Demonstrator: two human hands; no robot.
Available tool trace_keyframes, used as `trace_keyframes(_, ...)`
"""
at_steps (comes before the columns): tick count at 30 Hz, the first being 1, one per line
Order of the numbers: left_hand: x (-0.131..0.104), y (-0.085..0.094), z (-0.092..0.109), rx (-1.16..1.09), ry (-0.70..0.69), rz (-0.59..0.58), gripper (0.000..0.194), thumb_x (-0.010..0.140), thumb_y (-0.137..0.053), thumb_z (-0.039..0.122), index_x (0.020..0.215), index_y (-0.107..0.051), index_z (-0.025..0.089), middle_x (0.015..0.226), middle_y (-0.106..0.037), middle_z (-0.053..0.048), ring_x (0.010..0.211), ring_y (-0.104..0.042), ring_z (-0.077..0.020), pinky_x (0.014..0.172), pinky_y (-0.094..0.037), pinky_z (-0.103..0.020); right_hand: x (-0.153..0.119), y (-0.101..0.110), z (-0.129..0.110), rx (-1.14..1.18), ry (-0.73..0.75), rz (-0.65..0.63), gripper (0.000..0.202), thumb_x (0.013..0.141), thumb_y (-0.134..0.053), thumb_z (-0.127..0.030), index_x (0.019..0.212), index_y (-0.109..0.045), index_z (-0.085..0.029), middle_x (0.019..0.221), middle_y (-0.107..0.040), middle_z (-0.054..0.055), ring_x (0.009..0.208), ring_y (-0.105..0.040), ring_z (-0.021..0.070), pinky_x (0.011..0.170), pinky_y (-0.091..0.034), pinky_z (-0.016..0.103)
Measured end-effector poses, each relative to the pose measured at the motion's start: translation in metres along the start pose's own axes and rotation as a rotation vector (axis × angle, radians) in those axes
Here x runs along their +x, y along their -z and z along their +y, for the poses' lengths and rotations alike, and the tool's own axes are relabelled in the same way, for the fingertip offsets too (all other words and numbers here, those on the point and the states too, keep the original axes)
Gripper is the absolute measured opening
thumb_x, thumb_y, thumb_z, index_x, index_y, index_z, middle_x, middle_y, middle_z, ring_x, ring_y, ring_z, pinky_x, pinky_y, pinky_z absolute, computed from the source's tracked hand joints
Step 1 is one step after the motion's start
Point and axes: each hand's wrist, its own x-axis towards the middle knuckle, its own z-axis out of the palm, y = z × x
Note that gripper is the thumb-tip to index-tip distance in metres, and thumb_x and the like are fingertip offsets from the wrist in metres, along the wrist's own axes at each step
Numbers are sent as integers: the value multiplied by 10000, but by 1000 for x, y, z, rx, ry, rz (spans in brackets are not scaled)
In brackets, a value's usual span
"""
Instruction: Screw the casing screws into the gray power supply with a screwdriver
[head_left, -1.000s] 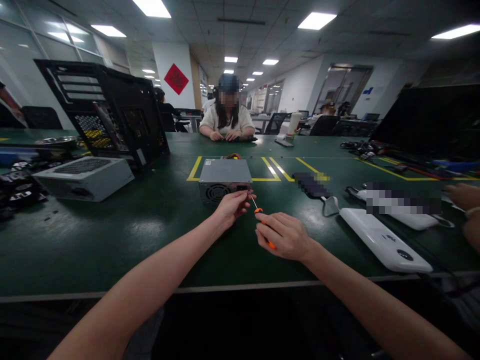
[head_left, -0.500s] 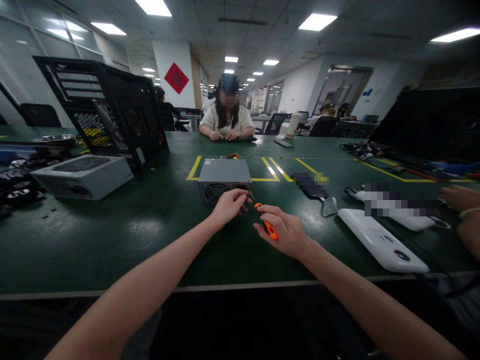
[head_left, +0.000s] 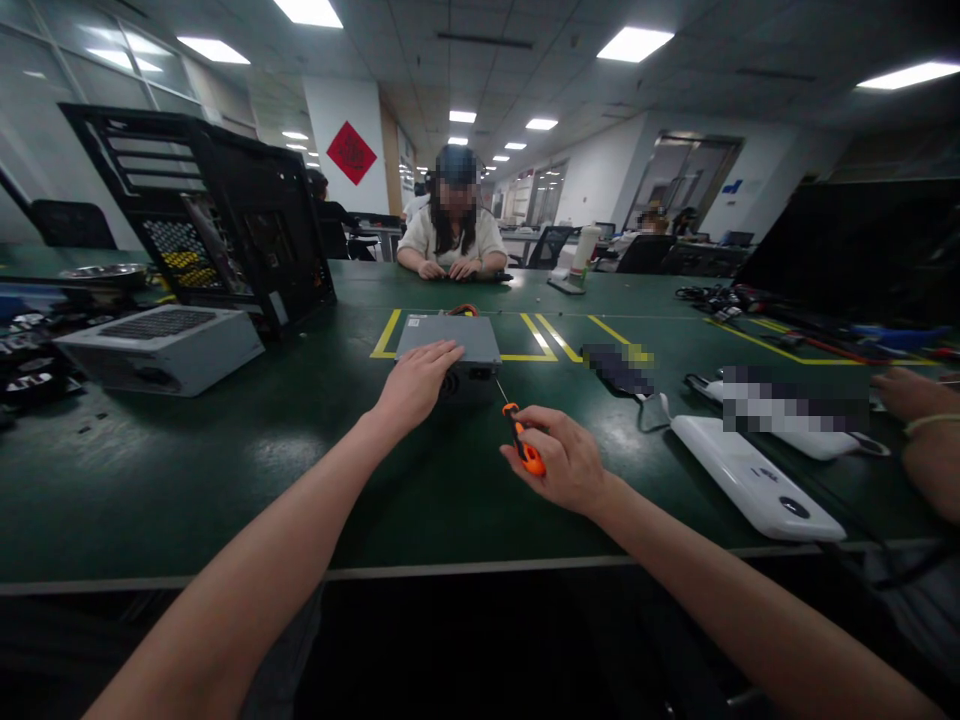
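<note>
A grey computer power supply [head_left: 472, 338] sits on the green table in front of me, its fan side towards me. My left hand [head_left: 420, 378] lies over its left front top edge, fingers stretched out across the metal and covering part of the fan grille. An orange and black screwdriver [head_left: 531, 458] is held in my right hand [head_left: 562, 455], fingers wrapped round the handle. Its thin shaft points up and forward, with the tip at the lower right corner of the power supply's front face. Whether the tip sits in a screw is too small to tell.
At left stand a second power supply [head_left: 161, 345] and a black computer case [head_left: 217, 210]. White devices [head_left: 757, 480] and a dark phone-like object [head_left: 619, 370] lie at right. Another person's hand [head_left: 911, 395] is at the right edge. Someone sits across the table [head_left: 337, 480].
My left hand has moved from beside the screwdriver tip, left and up onto the power supply's top. The screwdriver has stayed near the same corner, slightly more upright.
</note>
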Motion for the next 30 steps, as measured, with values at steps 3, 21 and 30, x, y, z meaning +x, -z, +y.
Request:
trace_keyframes(3, 0, 1, 1, 29, 13, 11, 411, 912, -291, 144, 1271, -487, 188, 1337, -486, -88, 1237, -431, -191, 1029, -307, -381, 1, 0, 0, -37, 42, -17, 257, 759, -597, -163, 970, -452, -187, 937, -570, 81, 835, -566, 176, 665, -516, 294)
trace_keyframes(21, -3, -7, -14, 200, 21, 113, 388, 913, -317, 161, 1245, -507, 232, 1311, -518, -35, 1203, -464, -196, 979, -356, -376, 10, -12, 10, -38, 167, -76, 136, 792, -566, -146, 910, -523, -198, 1025, -566, 81, 1009, -553, 200, 781, -540, 322)
trace_keyframes(30, -7, -9, -10, 159, 21, 161, 387, 899, -332, 168, 1243, -506, 200, 1309, -517, -52, 1219, -438, -197, 1011, -316, -377, 3, -15, 7, -14, 62, -89, 177, 791, -557, -139, 946, -504, -204, 1056, -525, 95, 1021, -542, 204, 749, -548, 329)
